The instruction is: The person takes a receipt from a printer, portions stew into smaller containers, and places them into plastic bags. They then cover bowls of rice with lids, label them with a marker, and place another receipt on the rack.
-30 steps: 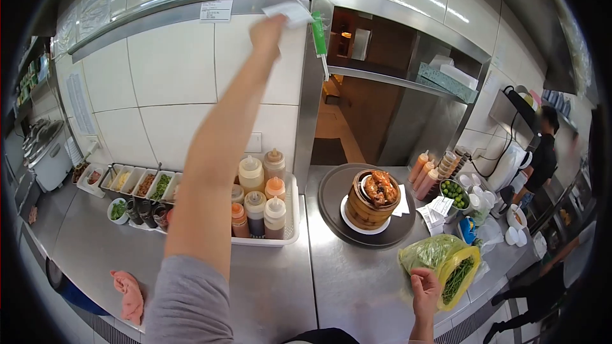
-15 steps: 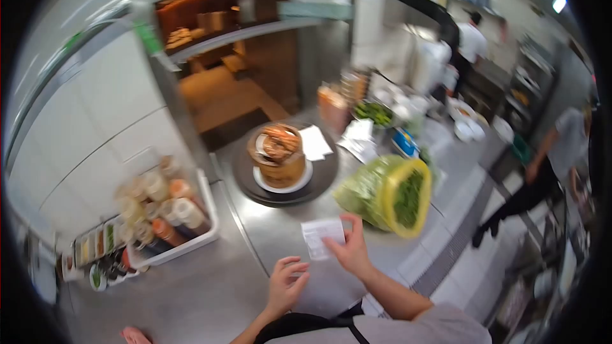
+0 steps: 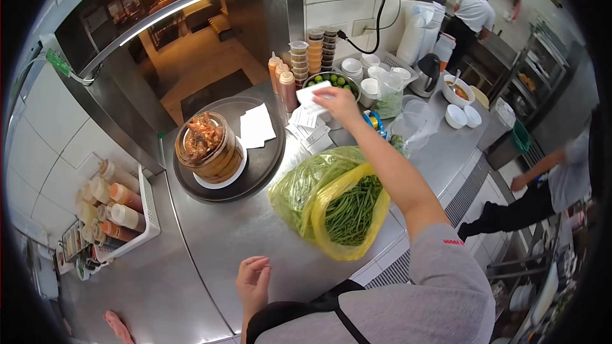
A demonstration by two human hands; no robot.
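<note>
My right hand [image 3: 339, 103] is stretched out to the back of the counter, pinching a small white paper slip [image 3: 313, 97] above a pile of printed slips [image 3: 309, 129]. Low in the view, my left hand [image 3: 254, 278] hovers over the steel counter with curled fingers and nothing in it. Beneath my right forearm lies a yellow plastic bag [image 3: 319, 242] of green beans. To the left, a round dark tray [image 3: 262, 164] carries a bamboo steamer [image 3: 218, 160] topped with browned food, on a white plate, beside white papers [image 3: 257, 126].
A white basket of sauce bottles [image 3: 150, 223] stands at the left. Squeeze bottles [image 3: 288, 89], stacked sauce cups [image 3: 314, 51], a bowl of green fruit [image 3: 338, 81] and white bowls [image 3: 352, 68] line the back. Two people [image 3: 475, 11] [image 3: 567, 169] are at the right.
My right hand has reached forward with the slip to the paper pile. My left hand has moved slightly left. The view has shifted, bringing the bag nearer the middle.
</note>
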